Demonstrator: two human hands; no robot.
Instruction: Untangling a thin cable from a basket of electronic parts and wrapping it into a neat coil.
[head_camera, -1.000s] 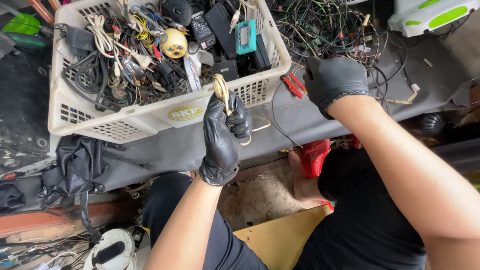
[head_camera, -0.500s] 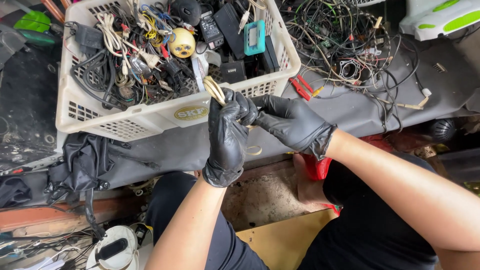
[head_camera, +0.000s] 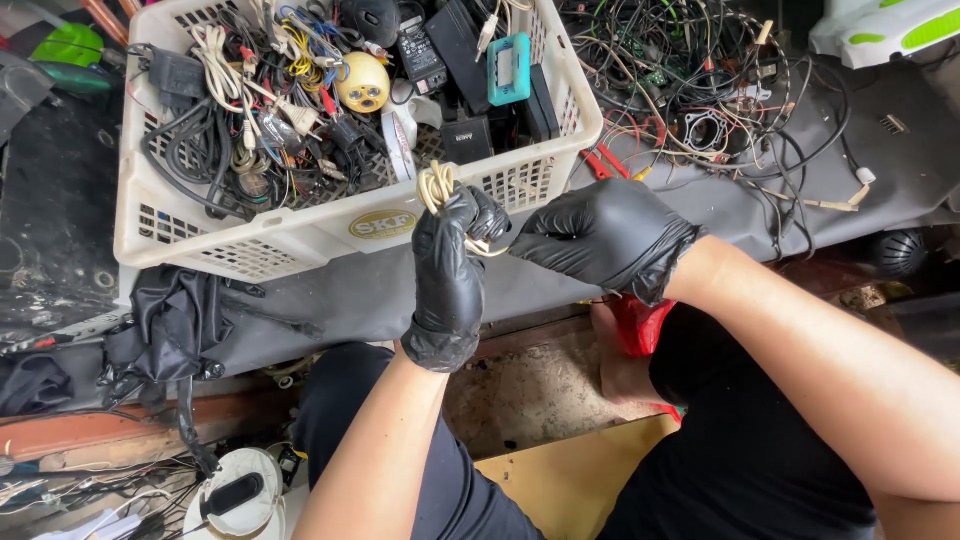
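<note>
Head view, centre of the frame: the left hand (head_camera: 450, 270), in a black glove, is clenched around a small coil of cream-coloured cable (head_camera: 437, 186) whose loops stick up above the fist, in front of the basket's near wall. The right hand (head_camera: 600, 232), gloved the same, is closed on the cable's loose end beside the left thumb, so the two hands meet. By the look of it the bundle is being wound or tied off; the next move calls for keeping the loops tight while the tail goes round them. The cable looks thin, smooth and pliant. Behind it, upper left, a white slotted plastic basket (head_camera: 300, 235) holds tangled cords, black adapters and a yellow round gadget (head_camera: 363, 82). Loose wires (head_camera: 700, 70) sprawl upper right on grey cloth.
</note>
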